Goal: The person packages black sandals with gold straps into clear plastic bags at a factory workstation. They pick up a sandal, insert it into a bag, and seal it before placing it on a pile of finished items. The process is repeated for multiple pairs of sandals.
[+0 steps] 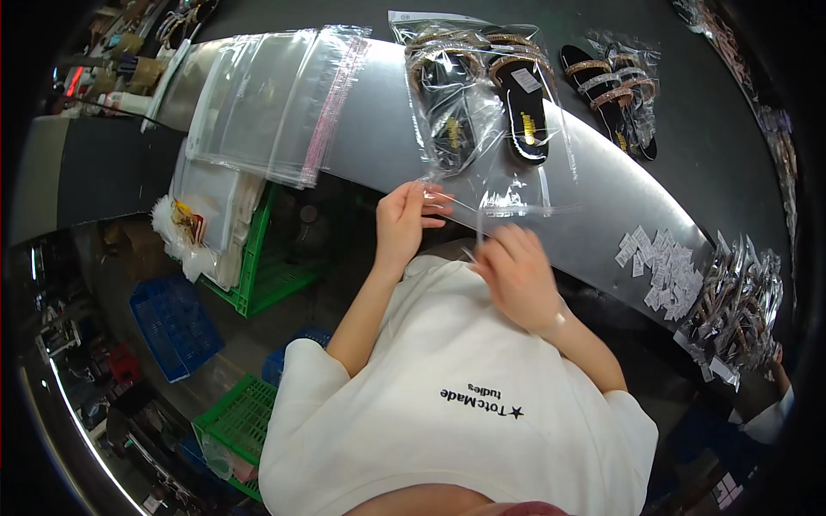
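A: Progress?
B: Black sandals (482, 107) already inside clear bag (486, 129) on grey table (379, 129). Flap unsealed. Left hand (404, 219) pinching bag mouth; right hand (514, 275) blurred, grip unclear.
A: Room?
B: Working right at table edge. Empty bag stack (267, 95) left, bagged sandals (615, 90) right, paper tags (662, 267) near.

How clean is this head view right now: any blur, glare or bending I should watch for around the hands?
Head view: the right hand is smeared by motion blur, the left hand sharper; white glare streaks the clear bag over the black sandals; the grey table edge bows with fisheye distortion; the rim falls dark.
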{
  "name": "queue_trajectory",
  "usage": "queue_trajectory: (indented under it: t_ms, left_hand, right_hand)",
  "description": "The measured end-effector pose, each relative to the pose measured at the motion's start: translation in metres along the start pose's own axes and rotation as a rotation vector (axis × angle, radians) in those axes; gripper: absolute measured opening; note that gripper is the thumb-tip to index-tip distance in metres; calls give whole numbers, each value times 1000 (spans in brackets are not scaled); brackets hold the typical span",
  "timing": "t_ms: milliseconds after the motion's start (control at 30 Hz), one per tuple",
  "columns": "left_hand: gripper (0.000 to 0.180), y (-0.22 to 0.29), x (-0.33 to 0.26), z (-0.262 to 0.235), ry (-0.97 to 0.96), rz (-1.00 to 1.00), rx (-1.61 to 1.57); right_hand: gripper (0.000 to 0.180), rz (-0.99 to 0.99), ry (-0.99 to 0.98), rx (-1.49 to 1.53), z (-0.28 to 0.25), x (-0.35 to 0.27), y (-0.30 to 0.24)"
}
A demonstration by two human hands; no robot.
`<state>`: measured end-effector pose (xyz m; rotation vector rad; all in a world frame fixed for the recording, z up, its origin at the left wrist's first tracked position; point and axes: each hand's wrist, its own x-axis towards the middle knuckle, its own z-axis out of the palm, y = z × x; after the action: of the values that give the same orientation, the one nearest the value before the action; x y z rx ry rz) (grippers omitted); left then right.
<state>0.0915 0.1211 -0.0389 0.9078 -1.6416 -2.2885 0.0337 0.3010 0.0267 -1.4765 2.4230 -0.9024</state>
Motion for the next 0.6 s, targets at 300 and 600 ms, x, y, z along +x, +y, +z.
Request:
queue_trajectory:
  t_ms: [300,600]
  left_hand:
    - [26,17,-20,-58,37,204,247]
    - [24,52,26,-35,-636,1091,1386]
  right_hand:
    - [19,746,-1454,-315,-36,-268,110]
    - [20,-287,98,-372,-58,-6,100]
